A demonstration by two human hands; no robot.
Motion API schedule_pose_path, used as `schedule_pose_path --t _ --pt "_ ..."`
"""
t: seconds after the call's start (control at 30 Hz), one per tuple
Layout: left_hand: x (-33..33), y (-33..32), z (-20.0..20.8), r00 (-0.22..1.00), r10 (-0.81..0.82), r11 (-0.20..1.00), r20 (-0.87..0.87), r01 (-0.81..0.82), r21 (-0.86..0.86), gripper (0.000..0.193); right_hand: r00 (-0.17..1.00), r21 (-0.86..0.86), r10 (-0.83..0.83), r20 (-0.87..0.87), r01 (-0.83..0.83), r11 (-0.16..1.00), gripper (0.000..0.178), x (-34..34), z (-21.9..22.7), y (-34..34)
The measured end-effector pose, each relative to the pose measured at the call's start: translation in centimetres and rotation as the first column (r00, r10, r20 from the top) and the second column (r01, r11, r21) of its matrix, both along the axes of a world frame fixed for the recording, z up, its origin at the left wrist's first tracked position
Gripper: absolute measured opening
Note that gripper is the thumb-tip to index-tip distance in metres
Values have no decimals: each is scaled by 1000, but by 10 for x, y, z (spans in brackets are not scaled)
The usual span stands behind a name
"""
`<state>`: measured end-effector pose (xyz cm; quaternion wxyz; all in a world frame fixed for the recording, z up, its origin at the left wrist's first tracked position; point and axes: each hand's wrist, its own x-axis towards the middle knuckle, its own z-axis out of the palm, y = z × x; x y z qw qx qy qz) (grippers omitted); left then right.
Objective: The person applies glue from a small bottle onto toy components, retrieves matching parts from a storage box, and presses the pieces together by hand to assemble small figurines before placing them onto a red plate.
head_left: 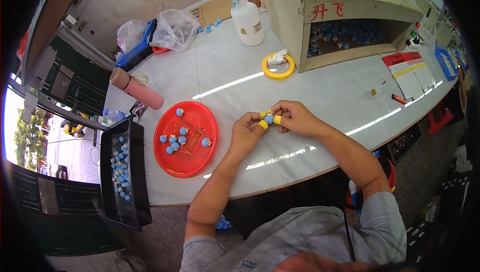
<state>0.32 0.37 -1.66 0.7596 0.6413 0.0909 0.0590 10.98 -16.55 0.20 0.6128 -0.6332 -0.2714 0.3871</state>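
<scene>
Over the middle of the table, both my hands pinch one small blue round piece (269,119) between them. My left hand (245,136) grips it from the left, thumb and finger closed. From the other side my right hand (297,118) holds it with its fingertips. Yellow coverings wrap several of my fingertips and hide part of the piece. Left of my hands lies a red round plate (192,167) with several similar blue pieces (175,146), some showing a pale tip. A black bin (137,172) farther left holds many more of them.
A pink bottle (142,92) lies beyond the plate. At the back stand a white squeeze bottle (246,24) and a metal cabinet (345,62) full of blue pieces. Yellow tape (270,75) lies before it. Red-and-white papers (407,69) and a red marker (398,99) are at right.
</scene>
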Motion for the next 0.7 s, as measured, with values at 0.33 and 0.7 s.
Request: schedule_pose_path --t 0.33,0.7 --pt "2 -2 4 998 27 998 -60 -30 -53 18 1000 -12 -2 8 2 1000 20 -1 1 -2" --pt "-1 -2 4 999 8 998 -43 -5 64 15 995 -24 4 100 -2 1000 14 -2 -6 -1"
